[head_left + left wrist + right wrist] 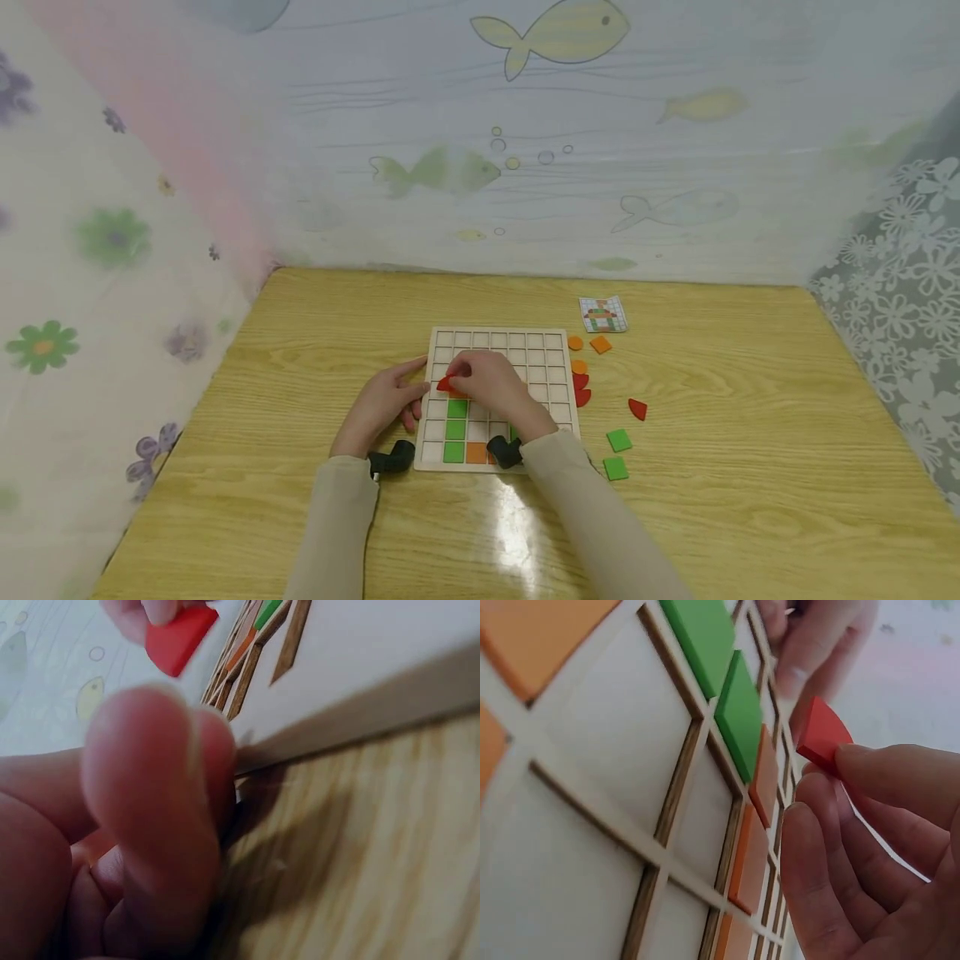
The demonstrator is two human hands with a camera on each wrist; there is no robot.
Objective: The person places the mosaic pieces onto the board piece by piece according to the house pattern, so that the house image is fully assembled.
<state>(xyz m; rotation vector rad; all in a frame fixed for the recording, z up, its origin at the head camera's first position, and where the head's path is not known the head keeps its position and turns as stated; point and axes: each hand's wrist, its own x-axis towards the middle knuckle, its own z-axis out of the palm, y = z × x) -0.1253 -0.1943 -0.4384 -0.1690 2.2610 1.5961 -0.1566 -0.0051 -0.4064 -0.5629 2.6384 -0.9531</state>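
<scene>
Head view first: we've got our grid board (555,371) on the wooden table (750,400), and our right hand (491,383) pinches a red quarter piece (445,384) over its left part, blocking a bunch of middle cells. Our left hand (378,408) rests loosely against the board's left edge, fingers relaxed. One black wrist camera (506,452) covers some of the board's bottom row, next to an orange tile (476,452); green tiles (455,430) run up a column on the board's left. Off the board's right side we see orange discs (579,367), an orange square (601,344), more red quarters (582,398) and two loose green squares (618,441). The pattern card (603,315) is past its top right corner.

Left wrist: our thumb (146,772) looms right by the board's side and hides part of its edge, with the red quarter up above the board.

Right wrist: same red quarter between thumb and fingers, clear of the board's surface; our left fingers sit blurry at the board's far edge.
</scene>
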